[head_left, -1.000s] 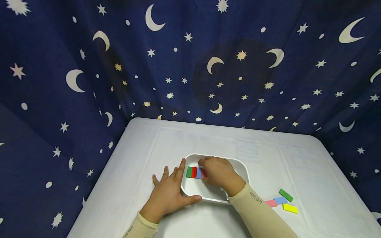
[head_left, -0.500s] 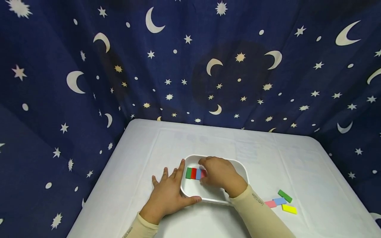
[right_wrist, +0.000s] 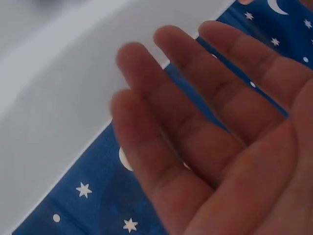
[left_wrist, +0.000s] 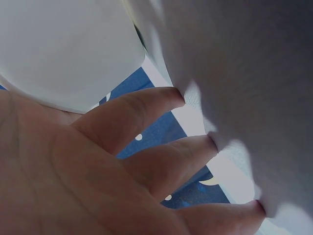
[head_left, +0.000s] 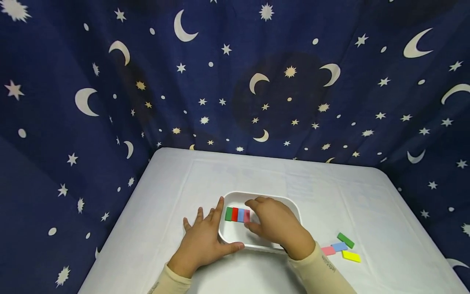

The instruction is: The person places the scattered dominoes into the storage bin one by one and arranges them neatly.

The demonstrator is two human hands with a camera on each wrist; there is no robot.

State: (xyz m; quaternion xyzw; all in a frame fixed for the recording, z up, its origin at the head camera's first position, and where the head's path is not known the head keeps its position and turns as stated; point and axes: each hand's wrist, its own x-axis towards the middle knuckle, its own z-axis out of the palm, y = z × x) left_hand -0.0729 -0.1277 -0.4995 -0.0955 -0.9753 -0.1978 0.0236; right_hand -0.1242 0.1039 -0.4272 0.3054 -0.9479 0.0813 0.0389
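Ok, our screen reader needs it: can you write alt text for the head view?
Two hands work at a white tray on a white table: the left hand rests against its edge, the right hand hovers beside a row of green, red, blue and pink blocks. Four loose blocks lie right of it.

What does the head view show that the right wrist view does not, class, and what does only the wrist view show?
Only the head view shows the white tray with a row of green, red, blue and pink tiles, the left hand against the tray's edge, and the loose tiles on the table. Only the right wrist view shows the right hand from the palm side, fingers straight and holding nothing. Both show that hand and the starry blue cloth.
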